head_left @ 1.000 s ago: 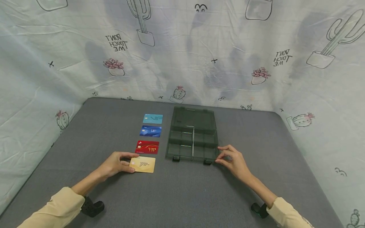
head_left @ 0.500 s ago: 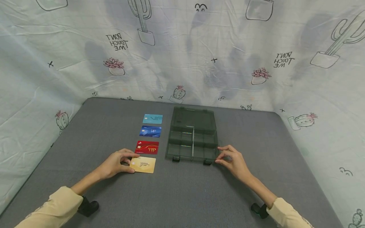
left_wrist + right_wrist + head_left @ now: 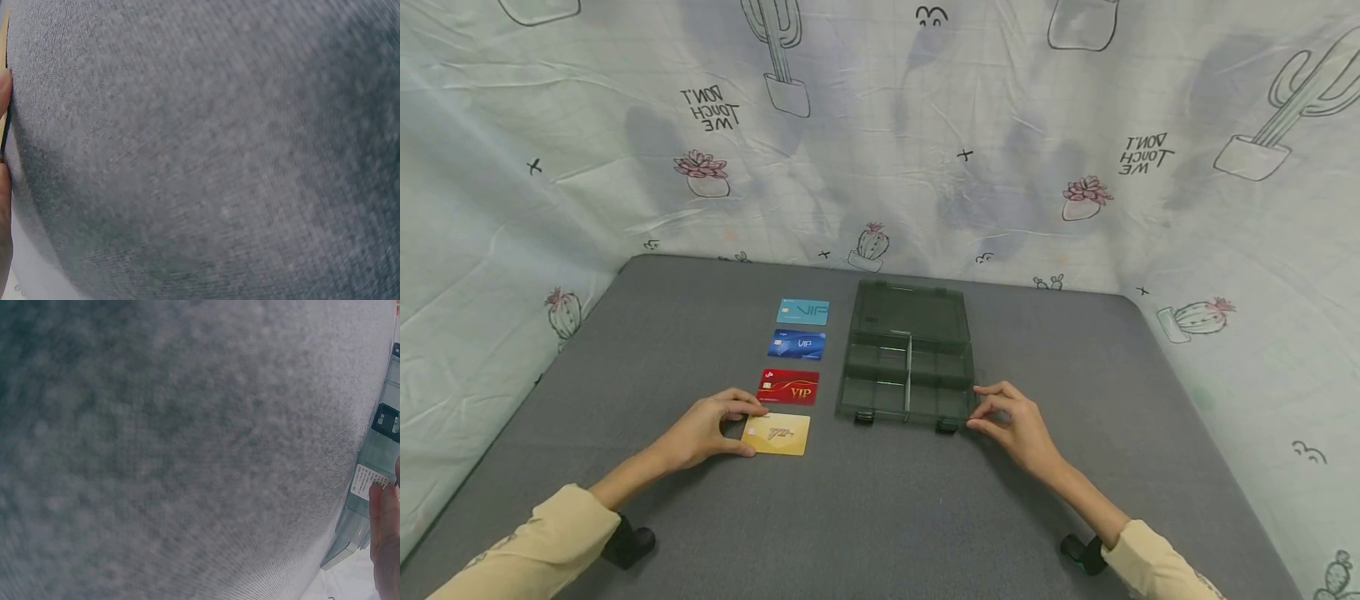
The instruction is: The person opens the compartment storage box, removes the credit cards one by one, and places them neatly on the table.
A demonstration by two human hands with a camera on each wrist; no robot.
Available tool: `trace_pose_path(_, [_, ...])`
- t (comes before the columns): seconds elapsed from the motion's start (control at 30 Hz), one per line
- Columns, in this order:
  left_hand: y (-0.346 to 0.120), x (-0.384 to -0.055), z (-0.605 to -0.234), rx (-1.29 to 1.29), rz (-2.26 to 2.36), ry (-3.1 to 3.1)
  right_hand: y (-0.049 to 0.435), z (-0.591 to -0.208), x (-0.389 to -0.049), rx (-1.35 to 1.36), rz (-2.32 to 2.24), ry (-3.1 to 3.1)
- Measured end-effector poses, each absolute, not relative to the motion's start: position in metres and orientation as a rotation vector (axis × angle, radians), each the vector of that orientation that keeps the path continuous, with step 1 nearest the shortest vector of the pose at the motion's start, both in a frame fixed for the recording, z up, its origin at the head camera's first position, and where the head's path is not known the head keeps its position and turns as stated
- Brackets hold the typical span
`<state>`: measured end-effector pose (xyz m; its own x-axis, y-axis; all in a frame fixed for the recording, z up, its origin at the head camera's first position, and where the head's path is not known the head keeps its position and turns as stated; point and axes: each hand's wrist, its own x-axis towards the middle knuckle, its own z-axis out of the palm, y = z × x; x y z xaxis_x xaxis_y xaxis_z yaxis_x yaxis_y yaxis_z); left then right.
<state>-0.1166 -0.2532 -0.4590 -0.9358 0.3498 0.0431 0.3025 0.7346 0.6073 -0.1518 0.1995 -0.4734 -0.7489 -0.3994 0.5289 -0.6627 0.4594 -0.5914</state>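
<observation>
A gold card (image 3: 777,435) lies nearest the person in a column of cards on the left. My left hand (image 3: 703,432) holds it by its left end, index finger at the far corner and thumb at the near one. In the left wrist view only fingertips (image 3: 4,94) and a sliver of the card show. A dark translucent plastic organizer box (image 3: 908,379) lies with its lid folded back and its compartments bare. My right hand (image 3: 1018,429) grips its near right corner with thumb and fingers. The right wrist view shows fingers against the box's side, over a white label (image 3: 369,482).
Beyond the gold card lie a red VIP card (image 3: 787,387), a blue VIP card (image 3: 797,344) and a light blue card (image 3: 802,312). All rest on a grey cloth-covered table (image 3: 880,517). A white curtain (image 3: 880,150) with cactus drawings surrounds it.
The left hand's fingers have shifted slightly, widening the gap between index finger and thumb at the gold card. The right hand, the box and the cards stay in place.
</observation>
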Motion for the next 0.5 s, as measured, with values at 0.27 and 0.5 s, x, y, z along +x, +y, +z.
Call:
trace_pose_path(0.27, [-0.2562,-0.1172,-0.4614,0.528,1.064,2.814,0.2004,-0.4746,-0.1522,0.911,1.184,-2.39])
trace_pose_path(0.5, [-0.2611,-0.1191,-0.4651,0.582,1.101,2.793,0.2004,-0.4758,-0.1525,0.919,1.181,-2.381])
